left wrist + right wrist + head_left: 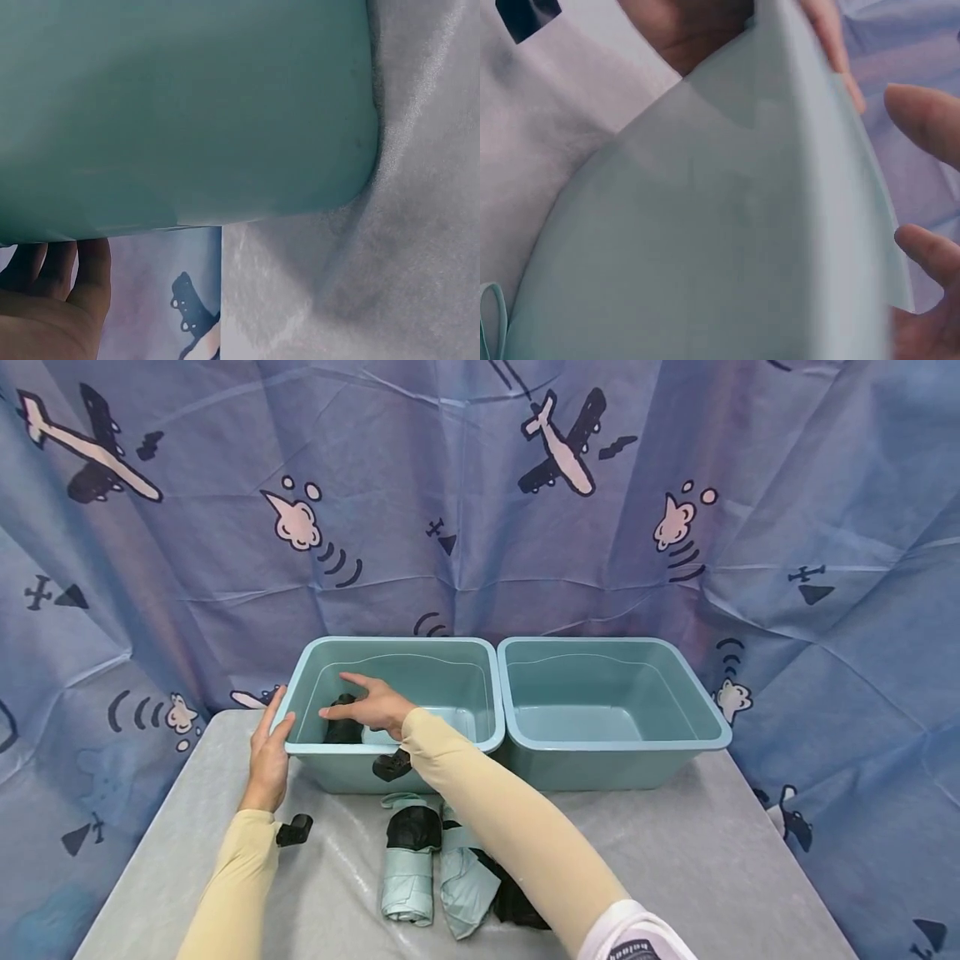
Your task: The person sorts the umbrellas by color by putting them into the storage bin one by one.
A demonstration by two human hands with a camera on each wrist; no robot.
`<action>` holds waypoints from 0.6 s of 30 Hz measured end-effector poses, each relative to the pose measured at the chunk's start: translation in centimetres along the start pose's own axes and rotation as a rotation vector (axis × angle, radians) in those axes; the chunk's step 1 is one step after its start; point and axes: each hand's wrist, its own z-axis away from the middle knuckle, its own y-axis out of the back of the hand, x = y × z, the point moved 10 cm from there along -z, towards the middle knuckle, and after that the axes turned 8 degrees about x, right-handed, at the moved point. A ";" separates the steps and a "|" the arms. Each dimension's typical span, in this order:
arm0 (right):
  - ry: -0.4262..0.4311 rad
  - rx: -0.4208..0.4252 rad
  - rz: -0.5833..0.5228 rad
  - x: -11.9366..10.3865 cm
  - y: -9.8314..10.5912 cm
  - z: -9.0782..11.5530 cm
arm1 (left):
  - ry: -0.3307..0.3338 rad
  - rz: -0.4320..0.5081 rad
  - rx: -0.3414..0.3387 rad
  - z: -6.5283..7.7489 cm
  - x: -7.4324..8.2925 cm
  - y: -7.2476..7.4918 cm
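In the head view, the left bin (330, 772) is being touched at its left side by the left hand (268, 768), whose fingers are being rested, nearly straight, against the outer wall. The right hand (378, 706) is being held over the inside of that bin, its thumb and forefinger being spread wide, with nothing seen to be gripped. Beneath it a black bundle (342, 732) is being partly covered at the bin's left end (whether it is being touched cannot be told). The right bin (600, 768) is being supported just beside, on the same table (675, 843). In front of the left bin, a green-and-black bundle (408, 868) and a second bundle (467, 889) are lying side by side, the latter being partly hidden by the right sleeve (517, 806). Behind, a patterned curtain (480, 543) is being displayed.

In the left wrist view, the left hand's fingers are being shown at the bin's edge, their tips being hidden.

In the right wrist view, the rim is being blurred, and two right-hand fingertips are being held well apart.
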 end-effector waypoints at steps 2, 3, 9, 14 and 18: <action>0.019 0.007 0.012 -0.3 0.6 0.6 | 0.006 0.009 0.010 0.0 -0.1 0.0; 0.027 0.009 0.014 -0.4 0.8 0.9 | 0.009 0.010 0.016 0.0 -0.1 0.1; 0.104 -0.007 0.023 -1.2 1.9 3.6 | 0.015 0.010 0.036 0.0 -0.1 0.3; 0.170 -0.030 -0.010 -1.9 2.9 6.0 | 0.008 0.015 0.038 0.0 0.0 0.1; 0.212 -0.048 -0.035 -2.1 3.7 7.7 | 0.006 0.011 0.043 0.1 0.1 0.1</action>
